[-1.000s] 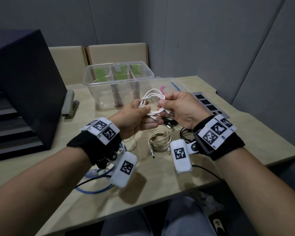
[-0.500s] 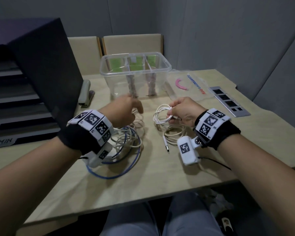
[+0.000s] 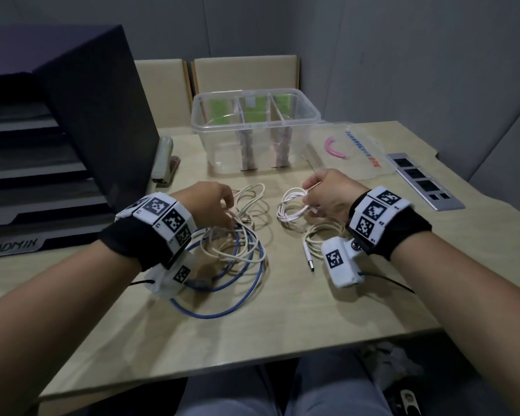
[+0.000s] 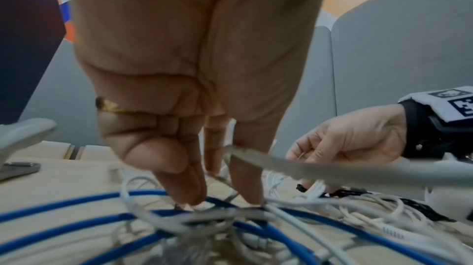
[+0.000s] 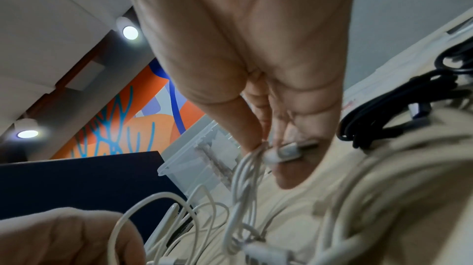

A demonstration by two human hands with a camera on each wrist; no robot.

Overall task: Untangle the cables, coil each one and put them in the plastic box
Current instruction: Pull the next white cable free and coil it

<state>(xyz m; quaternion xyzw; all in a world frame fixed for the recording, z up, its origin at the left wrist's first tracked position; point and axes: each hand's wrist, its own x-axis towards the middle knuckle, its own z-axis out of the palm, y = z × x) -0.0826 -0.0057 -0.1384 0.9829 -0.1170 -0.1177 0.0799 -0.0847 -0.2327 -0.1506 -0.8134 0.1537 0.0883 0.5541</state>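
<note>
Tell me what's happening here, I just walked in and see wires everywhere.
A person is sorting cables at a table. The right hand holds a coiled white cable. The left hand reaches into a tangle of blue cable and pale ones. The clear plastic box behind holds no cables yet.

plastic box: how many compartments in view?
3, side by side in the plastic box, split by two dividers: left compartment, middle compartment, right compartment. The box is clear and fully in view in the head view, so none should be hidden.
</note>
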